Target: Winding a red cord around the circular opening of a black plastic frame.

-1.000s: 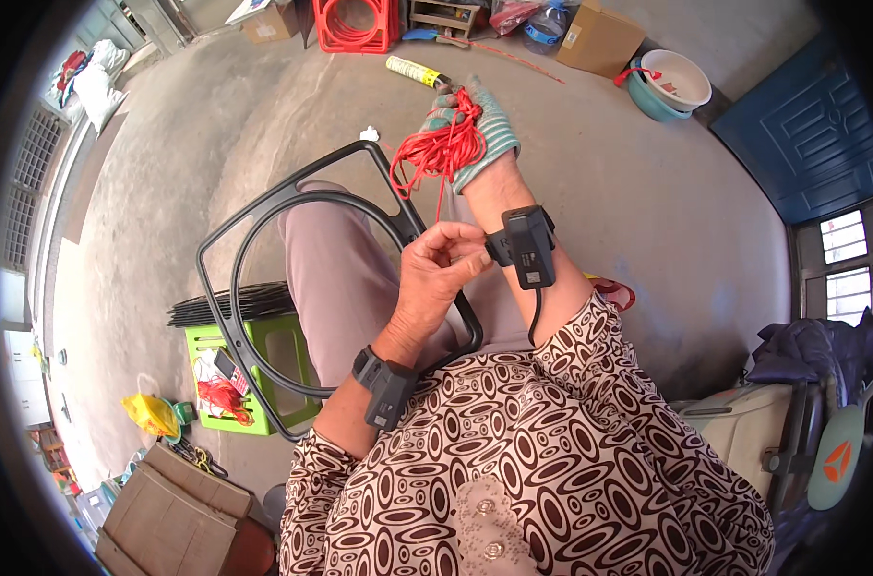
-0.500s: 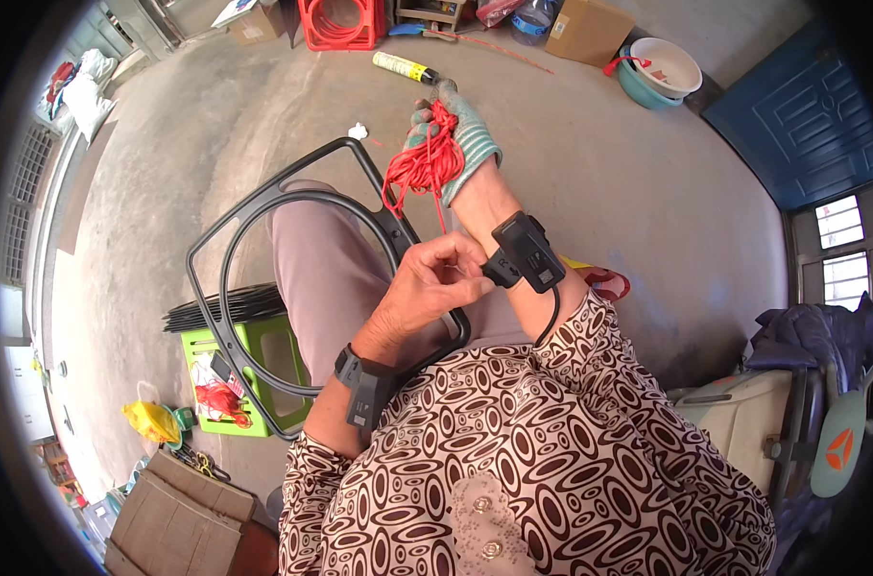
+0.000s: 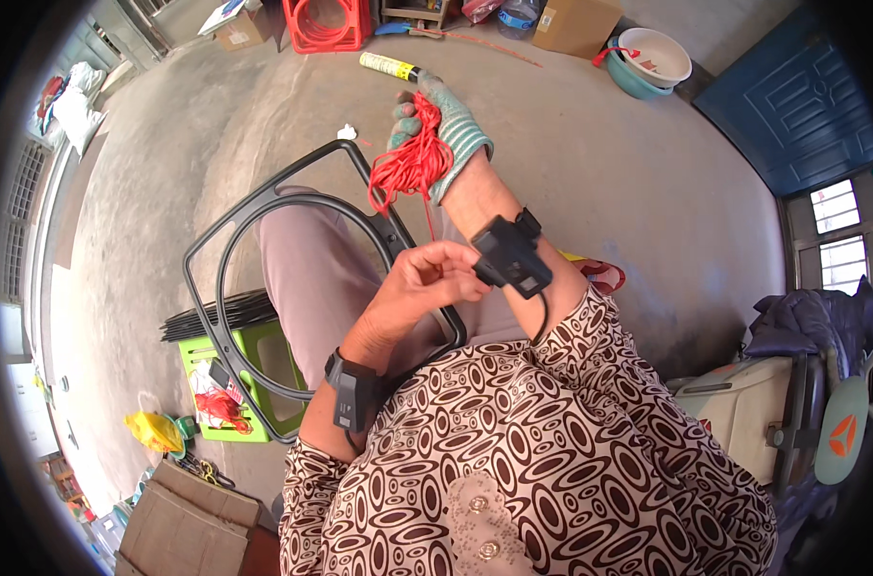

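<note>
My right hand [image 3: 446, 125], in a green-and-grey striped glove, grips a tangled bundle of thin red cord [image 3: 412, 165] in front of my knees. One strand drops from the bundle to my bare left hand [image 3: 427, 278], whose thumb and fingers are pinched beside my right wrist; the strand's end in the fingers is hidden. A black frame with a round hoop [image 3: 223, 278] lies across my left thigh. Beyond the gloved hand is a yellow cylinder with a black end [image 3: 388, 66]; whether the glove touches it, I cannot tell. Black devices are strapped to both my forearms.
A green plastic stool [image 3: 198, 370] with a black coil [image 3: 227, 315] and red cord on it stands at left, near a wooden box [image 3: 187, 514]. Basins [image 3: 638, 88], a cardboard box [image 3: 575, 26] and an orange reel frame [image 3: 323, 43] sit farther off. A blue door [image 3: 791, 106] is at right.
The view has shifted slightly. The cord bundle hangs a little lower and to the left, with my right forearm turned slightly. My left hand keeps its pinch near the right wrist.
</note>
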`<control>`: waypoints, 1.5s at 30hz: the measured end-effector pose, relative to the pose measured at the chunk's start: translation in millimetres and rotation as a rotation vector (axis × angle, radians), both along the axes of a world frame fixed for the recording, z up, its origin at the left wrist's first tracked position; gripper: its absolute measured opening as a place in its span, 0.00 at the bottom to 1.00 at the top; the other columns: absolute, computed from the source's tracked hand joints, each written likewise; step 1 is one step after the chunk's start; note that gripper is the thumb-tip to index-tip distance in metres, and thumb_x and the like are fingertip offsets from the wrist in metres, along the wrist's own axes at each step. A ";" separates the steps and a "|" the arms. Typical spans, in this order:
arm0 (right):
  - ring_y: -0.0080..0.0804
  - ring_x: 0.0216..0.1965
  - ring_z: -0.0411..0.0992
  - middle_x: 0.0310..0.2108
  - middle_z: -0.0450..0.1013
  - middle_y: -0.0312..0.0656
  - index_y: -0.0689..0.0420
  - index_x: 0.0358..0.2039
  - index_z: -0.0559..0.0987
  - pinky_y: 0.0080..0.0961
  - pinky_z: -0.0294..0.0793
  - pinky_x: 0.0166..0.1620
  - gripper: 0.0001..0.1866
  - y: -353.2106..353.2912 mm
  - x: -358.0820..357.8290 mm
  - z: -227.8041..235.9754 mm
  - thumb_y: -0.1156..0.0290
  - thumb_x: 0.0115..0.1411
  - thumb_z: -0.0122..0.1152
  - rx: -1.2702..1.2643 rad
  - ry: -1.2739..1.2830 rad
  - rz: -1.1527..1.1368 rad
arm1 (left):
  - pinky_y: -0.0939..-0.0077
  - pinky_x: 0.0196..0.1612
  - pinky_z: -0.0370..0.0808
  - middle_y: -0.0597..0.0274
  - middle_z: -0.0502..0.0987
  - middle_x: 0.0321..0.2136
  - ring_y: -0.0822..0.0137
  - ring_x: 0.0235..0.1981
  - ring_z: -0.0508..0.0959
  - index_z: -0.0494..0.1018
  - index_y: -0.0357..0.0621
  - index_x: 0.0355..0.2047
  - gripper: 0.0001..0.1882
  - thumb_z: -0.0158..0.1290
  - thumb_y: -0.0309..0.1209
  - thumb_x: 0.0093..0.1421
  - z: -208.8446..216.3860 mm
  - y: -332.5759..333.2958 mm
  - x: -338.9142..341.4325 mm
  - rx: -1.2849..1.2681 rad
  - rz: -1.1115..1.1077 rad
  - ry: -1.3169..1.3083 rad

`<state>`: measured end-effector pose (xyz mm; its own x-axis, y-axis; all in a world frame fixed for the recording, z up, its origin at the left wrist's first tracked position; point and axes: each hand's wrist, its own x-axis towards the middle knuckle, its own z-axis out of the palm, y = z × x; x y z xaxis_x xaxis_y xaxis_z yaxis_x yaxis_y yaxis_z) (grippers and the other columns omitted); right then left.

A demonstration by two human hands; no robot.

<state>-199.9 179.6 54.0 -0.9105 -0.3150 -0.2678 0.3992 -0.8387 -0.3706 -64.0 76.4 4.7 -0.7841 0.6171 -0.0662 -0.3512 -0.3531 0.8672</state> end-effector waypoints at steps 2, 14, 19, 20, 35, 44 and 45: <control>0.21 0.16 0.63 0.19 0.65 0.32 0.58 0.33 0.71 0.20 0.65 0.22 0.18 -7.9 6.7 4.6 0.54 0.59 0.54 -0.047 0.011 0.051 | 0.73 0.41 0.76 0.58 0.77 0.35 0.64 0.35 0.80 0.69 0.36 0.41 0.09 0.48 0.25 0.61 -2.6 -1.8 -3.3 0.227 0.088 -0.192; 0.23 0.13 0.66 0.19 0.70 0.35 0.57 0.30 0.73 0.19 0.66 0.16 0.18 -56.5 93.4 39.5 0.54 0.54 0.61 0.368 0.178 0.434 | 0.69 0.53 0.68 0.62 0.71 0.49 0.67 0.49 0.70 0.67 0.41 0.50 0.26 0.61 0.31 0.51 -131.1 -57.8 10.3 -0.970 0.153 0.461; 0.22 0.20 0.69 0.20 0.71 0.36 0.59 0.30 0.75 0.22 0.69 0.24 0.14 -54.7 113.2 53.3 0.60 0.53 0.61 0.680 0.404 0.508 | 0.69 0.53 0.68 0.62 0.71 0.49 0.66 0.49 0.70 0.67 0.41 0.50 0.25 0.60 0.29 0.52 -85.7 -43.0 -20.9 -0.666 0.230 0.179; 0.21 0.21 0.69 0.21 0.71 0.36 0.59 0.29 0.76 0.22 0.69 0.25 0.12 -55.3 116.2 55.9 0.61 0.54 0.58 0.716 0.459 0.542 | 0.69 0.53 0.68 0.62 0.71 0.49 0.66 0.49 0.70 0.67 0.41 0.50 0.25 0.60 0.29 0.52 -75.5 -37.9 -28.8 -0.593 0.260 0.109; 0.25 0.16 0.68 0.19 0.73 0.41 0.58 0.31 0.75 0.23 0.68 0.20 0.16 79.4 84.0 72.7 0.63 0.44 0.66 1.731 0.735 0.849 | 0.80 0.30 0.76 0.56 0.78 0.26 0.71 0.25 0.78 0.73 0.34 0.30 0.08 0.46 0.15 0.52 19.0 -30.8 6.5 -0.022 0.107 0.051; 0.18 0.21 0.67 0.20 0.72 0.34 0.60 0.32 0.79 0.17 0.68 0.27 0.13 116.9 97.8 16.9 0.67 0.47 0.64 0.956 0.549 0.891 | 0.80 0.22 0.72 0.56 0.76 0.23 0.70 0.19 0.75 0.69 0.40 0.32 0.05 0.52 0.27 0.56 16.1 -15.9 3.4 0.077 0.253 -0.106; 0.18 0.23 0.68 0.22 0.72 0.34 0.61 0.32 0.79 0.17 0.69 0.28 0.13 118.6 100.4 -2.2 0.67 0.49 0.63 0.934 0.623 0.697 | 0.80 0.22 0.72 0.56 0.76 0.23 0.70 0.19 0.75 0.69 0.40 0.32 0.05 0.52 0.27 0.56 18.0 -11.9 0.8 0.077 0.241 -0.102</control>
